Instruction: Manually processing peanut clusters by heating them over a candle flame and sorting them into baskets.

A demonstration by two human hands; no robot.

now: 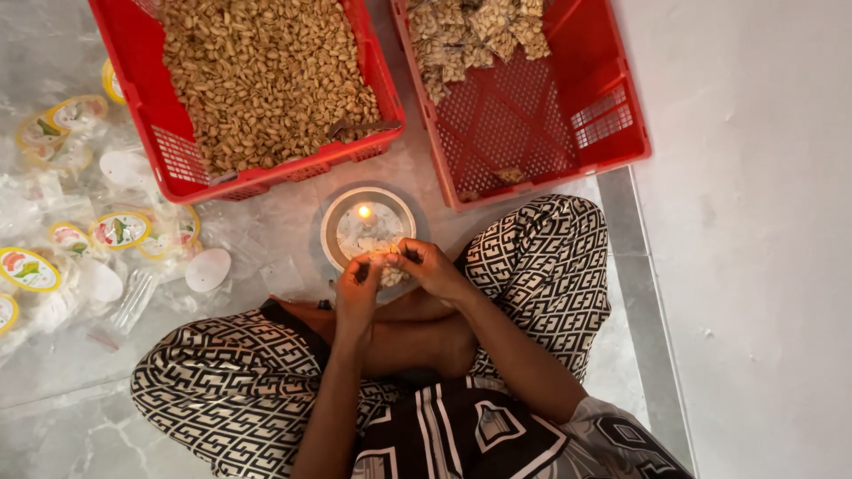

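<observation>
Nearest my camera, at the bottom of the frame, I see crossed legs in black-and-white patterned cloth (240,381), seated on the pale marble floor (71,426). Just above them, at centre, my left hand (358,291) and right hand (429,266) meet, fingertips pinched together on a small clear plastic packet (387,255) held between them; what fills it I cannot tell. The packet hangs over the near rim of a round metal dish (330,232) with a lit candle flame (363,211). At the left edge lie loose yellow-rimmed labelled packets (120,230). At the upper left sits a red plastic crate of peanuts (182,160); at the upper right, a red plastic crate holding filled packets (612,115).
</observation>
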